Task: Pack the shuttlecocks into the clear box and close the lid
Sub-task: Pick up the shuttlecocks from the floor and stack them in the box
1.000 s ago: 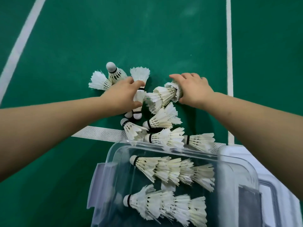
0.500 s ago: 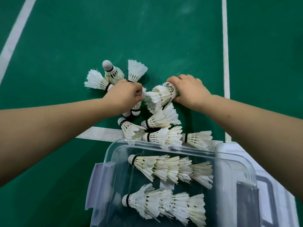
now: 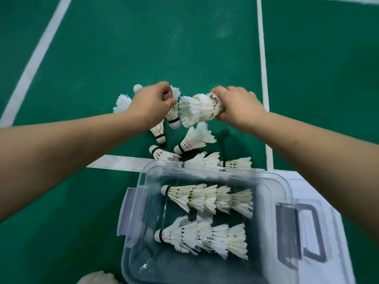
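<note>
The clear box [image 3: 207, 269] stands open near me on the green floor, holding two rows of nested white shuttlecocks [image 3: 207, 196]. Beyond its far rim lie several loose shuttlecocks [image 3: 193, 140]. My right hand [image 3: 239, 105] is closed on a short stack of nested shuttlecocks [image 3: 198, 109], feathers pointing left. My left hand [image 3: 151, 102] is closed on two shuttlecocks [image 3: 173, 114] that hang cork-down from its fingers. The two hands are close together above the loose pile.
The box's lid [image 3: 320, 228] lies flat to the right of the box, its grey handle up. White court lines [image 3: 263, 78] run across the green floor, and a textured silver strip [image 3: 117, 162] lies by the box's far left corner. More feathers [image 3: 96, 278] show at the bottom edge.
Both hands have closed on shuttlecocks and lifted them off the floor. The right hand's stack now points left toward the left hand, which has drawn its shuttlecocks up.
</note>
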{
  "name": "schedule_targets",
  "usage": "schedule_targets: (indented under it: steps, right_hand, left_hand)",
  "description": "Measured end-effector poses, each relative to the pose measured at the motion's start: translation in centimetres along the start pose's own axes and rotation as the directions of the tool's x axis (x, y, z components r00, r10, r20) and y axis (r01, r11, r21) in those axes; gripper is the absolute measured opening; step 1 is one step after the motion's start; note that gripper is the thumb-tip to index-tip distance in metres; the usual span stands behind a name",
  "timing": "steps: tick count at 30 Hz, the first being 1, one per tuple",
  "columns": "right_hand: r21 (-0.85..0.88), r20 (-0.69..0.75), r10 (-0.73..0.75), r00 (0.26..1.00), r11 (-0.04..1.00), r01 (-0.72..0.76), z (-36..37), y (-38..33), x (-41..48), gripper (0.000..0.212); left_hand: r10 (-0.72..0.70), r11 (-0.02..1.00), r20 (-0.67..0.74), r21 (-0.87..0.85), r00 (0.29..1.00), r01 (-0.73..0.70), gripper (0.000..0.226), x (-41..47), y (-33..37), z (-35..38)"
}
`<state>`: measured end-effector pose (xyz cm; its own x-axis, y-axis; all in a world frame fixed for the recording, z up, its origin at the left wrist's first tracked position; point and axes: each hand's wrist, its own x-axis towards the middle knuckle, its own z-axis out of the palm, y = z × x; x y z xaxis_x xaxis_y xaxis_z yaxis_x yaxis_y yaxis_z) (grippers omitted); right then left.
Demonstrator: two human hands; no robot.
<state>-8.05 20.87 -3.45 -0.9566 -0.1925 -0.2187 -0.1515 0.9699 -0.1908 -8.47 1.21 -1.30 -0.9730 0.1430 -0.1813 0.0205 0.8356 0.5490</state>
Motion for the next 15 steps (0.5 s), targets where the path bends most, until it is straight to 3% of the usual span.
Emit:
schedule_targets:
  steps: [4, 15]
  right_hand:
    - [0.059, -0.030, 0.002, 1.000, 0.998, -0.001, -2.2, -0.7, -2.8, 0.049]
    - [0.203, 0.009, 0.078, 0.997, 0.976, -0.079, -8.5, -2.7, -14.9, 0.057]
  left_hand:
    - [0.045, 0.999, -0.040, -0.013, 0.998, -0.045, 0.009, -2.2, 1.7, -2.6]
    - [0.280, 0.958, -0.086, 0.097, 0.956, -0.271, 0.011, -12.1, 8.4, -9.1]
